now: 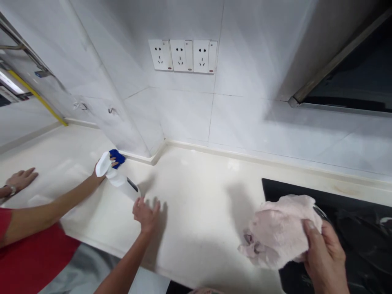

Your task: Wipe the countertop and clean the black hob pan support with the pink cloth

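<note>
My right hand grips a pale pink cloth, thumb on the near side, over the left edge of a black glass cooktop. A shiny curved edge shows behind the cloth; I cannot make out what it belongs to. Beside the base of a white spray bottle is my left hand, its fingers apart and not wrapped round it. Whether the fingertips touch the bottle is unclear. The bottle's white trigger head points up and left, partly covering a co-worker's forearm and hand.
At left, a co-worker in red presses a blue cloth on the cream counter; their other hand lies flat. Sockets and hooks are on the tiled wall. A dark range hood juts out upper right.
</note>
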The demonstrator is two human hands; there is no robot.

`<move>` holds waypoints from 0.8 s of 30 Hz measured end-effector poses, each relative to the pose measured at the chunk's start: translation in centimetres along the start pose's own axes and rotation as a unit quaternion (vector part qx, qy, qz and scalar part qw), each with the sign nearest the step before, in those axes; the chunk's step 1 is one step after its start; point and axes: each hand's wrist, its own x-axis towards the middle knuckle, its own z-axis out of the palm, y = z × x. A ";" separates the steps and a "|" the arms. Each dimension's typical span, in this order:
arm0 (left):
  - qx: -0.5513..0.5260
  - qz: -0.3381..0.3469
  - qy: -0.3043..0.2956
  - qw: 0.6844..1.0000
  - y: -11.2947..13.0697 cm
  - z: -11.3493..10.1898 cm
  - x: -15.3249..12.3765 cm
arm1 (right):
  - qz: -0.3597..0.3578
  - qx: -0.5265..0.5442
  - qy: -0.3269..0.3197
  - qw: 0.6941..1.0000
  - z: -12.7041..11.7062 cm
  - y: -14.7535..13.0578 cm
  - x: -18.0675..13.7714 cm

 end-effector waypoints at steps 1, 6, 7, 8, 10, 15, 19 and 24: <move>0.011 0.049 -0.019 0.999 0.2 0.0 -1.3 | 0.000 0.020 0.012 1.000 0.3 -0.4 0.3; 0.105 0.227 -0.134 0.959 1.4 -0.1 -2.7 | -0.006 0.099 0.033 0.994 3.1 -3.6 1.9; 0.118 0.239 -0.149 0.952 1.5 -0.1 -2.5 | -0.012 0.108 0.024 0.994 3.9 -4.4 2.4; 0.128 0.247 -0.159 0.947 1.7 -0.1 -2.3 | -0.022 0.118 0.013 0.993 4.8 -5.1 3.0; 0.148 0.257 -0.172 0.939 1.8 0.0 -2.1 | -0.053 0.137 -0.020 0.989 7.1 -6.0 4.8; 0.176 0.259 -0.166 0.935 1.8 0.2 -2.2 | -0.143 0.049 -0.088 0.985 13.5 -3.5 12.6; 0.185 0.269 -0.164 0.931 1.7 0.3 -2.2 | -0.173 -0.201 -0.124 0.956 16.7 2.8 16.8; 0.173 0.264 -0.164 0.935 1.6 0.4 -2.1 | -0.301 -0.404 -0.197 0.841 20.3 8.2 17.6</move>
